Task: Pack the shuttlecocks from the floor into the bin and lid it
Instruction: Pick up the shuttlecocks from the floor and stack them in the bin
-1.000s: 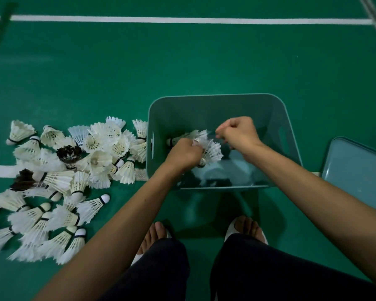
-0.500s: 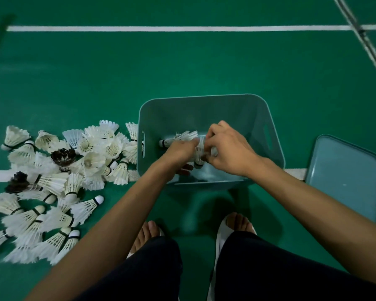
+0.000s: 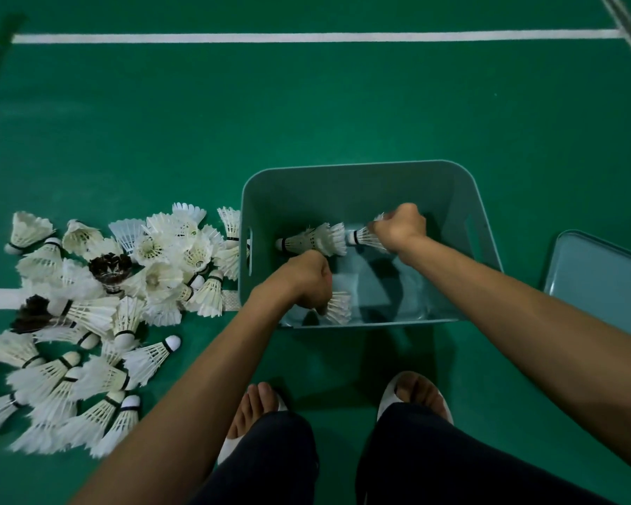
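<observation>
Two hands are down inside the bin [image 3: 357, 184], both fisted, backs to the camera.

On the right, the right hand [image 3: 399, 226] has its fingers curled tight round the skirt of one white shuttlecock [image 3: 361, 238]. The cork end sticks out of the fist to the left, and a few feather tips show past the knuckles. The fingertips are hidden.

On the left, the left hand [image 3: 306, 282] sits near the bin's front-left corner with fingers curled under, tips hidden. The feather skirt of the front shuttlecock [image 3: 337, 308] pokes out from under the fist on its right side; its cork is hidden by the hand.

Just beyond the left knuckles a nested stack [image 3: 308, 242] of white shuttlecocks lies sideways. Its cork points at the bin's left wall, and its open skirt points right, almost meeting the cork held in the right hand. The stack touches the far edge of the left hand. Cannot tell whether a thumb or finger grips it or whether it rests on the bin's bottom.

Outside the bin:
- A loose pile [image 3: 99, 322] of shuttlecocks lies on the green floor [image 3: 306, 103] left of the bin, the nearest ones against its left wall. They are mostly white, with dark-feathered ones [image 3: 110, 266] mixed in.
- The lid [image 3: 598, 286] lies flat on the floor to the right of the bin, not touching it.
- Feet in white slippers [image 3: 412, 395] stand just in front of the bin.
- One white court line [image 3: 306, 37] runs far beyond the bin; another runs under the pile.
</observation>
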Tool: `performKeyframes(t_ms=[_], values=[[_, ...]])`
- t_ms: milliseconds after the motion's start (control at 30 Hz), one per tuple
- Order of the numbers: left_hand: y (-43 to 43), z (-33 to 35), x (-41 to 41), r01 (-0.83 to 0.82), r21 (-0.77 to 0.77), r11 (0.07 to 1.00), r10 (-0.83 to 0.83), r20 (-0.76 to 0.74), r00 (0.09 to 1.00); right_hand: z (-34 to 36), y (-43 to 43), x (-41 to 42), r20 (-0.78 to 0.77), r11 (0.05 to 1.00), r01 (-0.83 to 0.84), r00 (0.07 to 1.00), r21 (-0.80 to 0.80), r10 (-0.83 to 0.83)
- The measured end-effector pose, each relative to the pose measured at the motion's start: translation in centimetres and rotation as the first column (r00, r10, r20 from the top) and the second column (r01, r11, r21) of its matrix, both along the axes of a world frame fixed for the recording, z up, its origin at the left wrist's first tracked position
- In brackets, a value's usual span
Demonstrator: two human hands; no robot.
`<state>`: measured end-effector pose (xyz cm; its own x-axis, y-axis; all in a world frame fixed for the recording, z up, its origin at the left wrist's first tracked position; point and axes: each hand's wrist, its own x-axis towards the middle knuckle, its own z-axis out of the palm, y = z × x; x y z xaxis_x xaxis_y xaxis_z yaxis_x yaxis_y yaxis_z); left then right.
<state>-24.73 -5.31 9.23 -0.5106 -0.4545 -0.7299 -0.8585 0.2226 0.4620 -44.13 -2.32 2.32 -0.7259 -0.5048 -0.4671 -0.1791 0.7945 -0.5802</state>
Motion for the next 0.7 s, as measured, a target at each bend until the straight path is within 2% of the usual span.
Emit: performKeyframes(t_ms=[167, 300, 433, 500, 567, 600, 633, 700], values=[[-1.0, -0.3, 0.0, -0.068, -0.07, 0.995, 0.068, 0.001, 0.998, -1.6, -2.3, 1.8, 0.307, 0.993, 0.096, 0.949, -0.07, -0.07], [-1.9, -1.0, 0.2, -0.159, -0.101, 0.982, 0.159, -0.001, 0.987, -2.3, -3.5, 2.4, 0.403, 0.995, 0.081, 0.914, -0.053, -0.053], [-2.7, -1.5, 0.0, -0.098, -0.048, 0.994, 0.101, 0.056, 0.993, -1.9, -3.8, 1.8, 0.494, 0.993, 0.083, 0.869, -0.078, -0.034], [-2.7, -1.7, 0.0, -0.09, -0.036, 0.995, 0.092, 0.051, 0.994, -1.2, -3.3, 1.4, 0.455, 0.993, 0.085, 0.89, -0.082, -0.038], [-2.5, -1.8, 0.0, -0.126, -0.024, 0.992, 0.127, 0.014, 0.992, -0.8, -2.5, 0.9, 0.222, 0.999, 0.023, 0.975, -0.022, -0.018], [-2.3, -1.7, -0.1, -0.152, -0.013, 0.988, 0.152, -0.01, 0.988, -0.4, -2.0, 0.8, 0.081, 1.0, -0.008, 0.997, 0.014, 0.007], [-2.0, -1.6, -0.1, -0.178, 0.004, 0.984, 0.178, -0.041, 0.983, 0.4, -1.5, 0.9, 0.009, 1.0, -0.025, 1.0, 0.013, 0.024], [-1.5, -1.4, -0.3, -0.252, 0.028, 0.967, 0.253, -0.138, 0.958, 2.3, -0.5, 1.6, 0.063, 0.996, -0.064, 0.996, -0.061, 0.068]])
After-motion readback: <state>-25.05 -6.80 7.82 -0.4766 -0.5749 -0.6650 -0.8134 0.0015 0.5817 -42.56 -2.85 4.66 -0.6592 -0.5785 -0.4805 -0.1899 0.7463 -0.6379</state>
